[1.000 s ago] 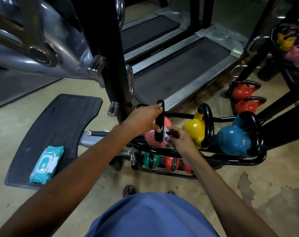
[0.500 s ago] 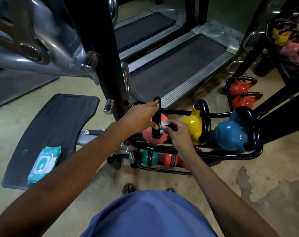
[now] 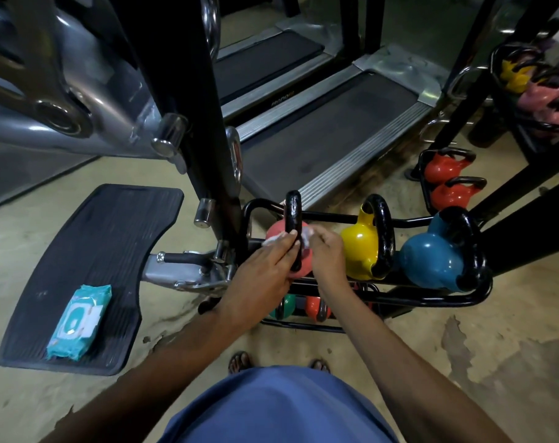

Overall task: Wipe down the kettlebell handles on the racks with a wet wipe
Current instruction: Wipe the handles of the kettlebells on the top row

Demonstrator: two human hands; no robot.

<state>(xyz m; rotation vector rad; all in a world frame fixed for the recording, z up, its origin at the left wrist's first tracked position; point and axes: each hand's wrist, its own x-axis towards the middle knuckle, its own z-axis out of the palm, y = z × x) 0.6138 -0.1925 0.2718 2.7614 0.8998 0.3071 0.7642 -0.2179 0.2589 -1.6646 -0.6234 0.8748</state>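
The person stands over a low black rack (image 3: 431, 300) on the gym floor, both arms reaching down to it. At the left end of the rack's upper tier sits the pink kettlebell (image 3: 276, 230), its handle (image 3: 293, 212) standing upright. The left hand (image 3: 259, 270) has its fingers curled round the lower part of that handle. The wet wipe (image 3: 306, 234) shows white on both sides of the handle, so it looks wrapped about the bar. The right hand (image 3: 329, 255) pinches the wipe's end just to the right of the handle, fingertips bunched.

Along the same tier, a yellow kettlebell (image 3: 358, 247) sits in the middle and a blue kettlebell (image 3: 428, 257) at the right end, neither touched. Smaller green and orange ones sit on the lower tier, half hidden by the arms.

Well to the left, a teal pack of wipes (image 3: 78, 321) lies near the front edge of a black ribbed footplate (image 3: 105, 238). Treadmills (image 3: 319, 142) stand behind the rack, and two red kettlebells (image 3: 441, 169) sit in another rack off to the right.
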